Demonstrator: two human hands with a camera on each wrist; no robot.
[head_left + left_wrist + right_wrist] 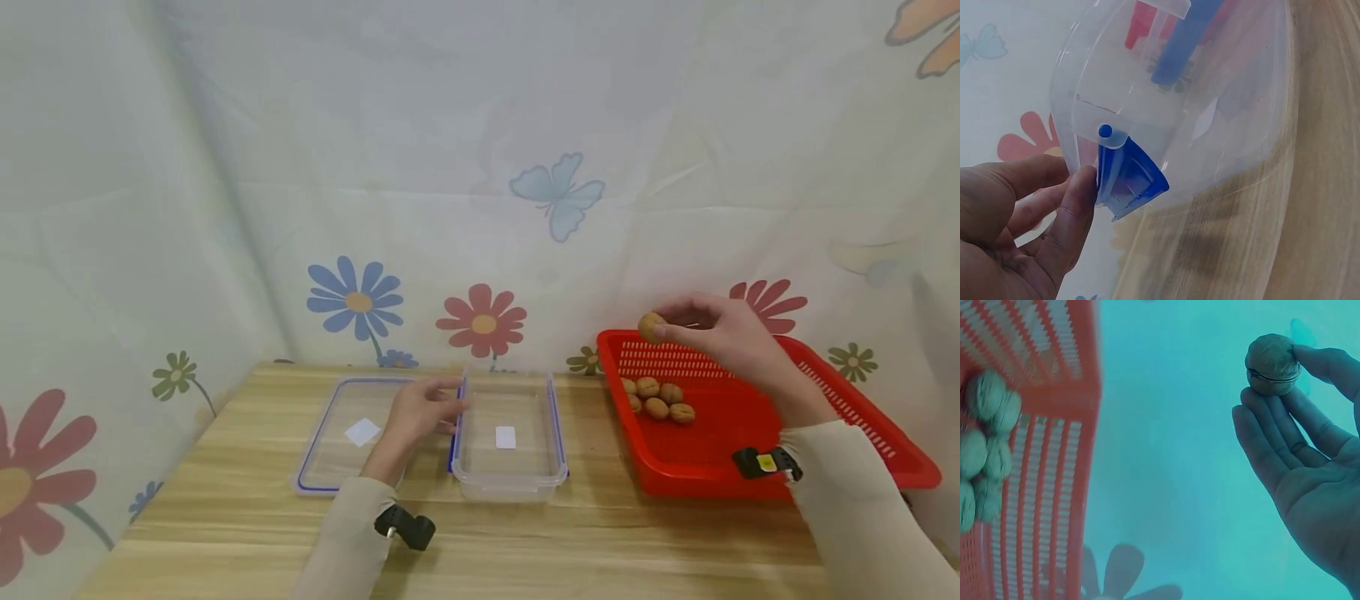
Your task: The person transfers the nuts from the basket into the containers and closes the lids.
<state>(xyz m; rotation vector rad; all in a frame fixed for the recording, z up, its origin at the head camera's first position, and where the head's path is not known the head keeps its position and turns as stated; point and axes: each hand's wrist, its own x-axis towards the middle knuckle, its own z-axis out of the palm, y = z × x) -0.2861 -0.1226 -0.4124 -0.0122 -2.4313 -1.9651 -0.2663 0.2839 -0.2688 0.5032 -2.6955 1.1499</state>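
Note:
In the head view my right hand [723, 333] pinches a walnut [651, 327] between thumb and fingertips, held above the left rim of a red basket [712, 483]. The right wrist view shows the same walnut [1272, 364] with its seam visible. Several walnuts [657, 408] lie in the basket's left part. My left hand [422, 408] pinches the left rim of a clear plastic container [513, 481], which stands open on the table. Up close in the left wrist view, its thumb and finger [1075, 209] grip the edge beside a blue latch [1132, 178] that hangs outward.
A clear lid [330, 450] with a blue seal lies left of the container, partly behind the left forearm. The wooden table [510, 550] ends at a pale curtain [420, 167] printed with flowers. Bare tabletop separates container and basket.

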